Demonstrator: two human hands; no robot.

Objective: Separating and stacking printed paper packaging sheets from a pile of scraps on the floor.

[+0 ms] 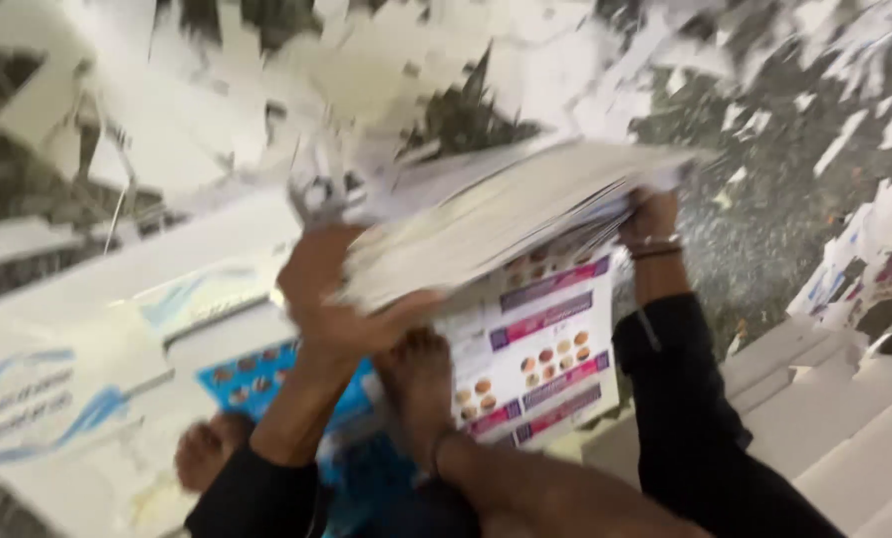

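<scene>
Thick stack of pale printed paper sheets (506, 214) lifted over a dark speckled stone floor (764, 199), gripped at both ends.

Littered all around the stack with white paper offcuts (147, 110), thickest beyond and to its left. Left hand (331, 299) clamped on the stack's near left end, fingers curled under; right hand (650, 214) closed on the far right end, a thin bangle (657, 247) at the wrist, black sleeves on both arms. Directly beneath the stack, a white leaflet (535, 359) with purple and magenta bands and small round orange pictures. Left of the stack, white sheets with blue swirls (57, 389) and a blue-printed sheet (252, 379). Below the stack, two bare feet (421, 384). Right of the stack, stepped piles of plain white sheets (844, 418). All blurred; finer print unreadable.
</scene>
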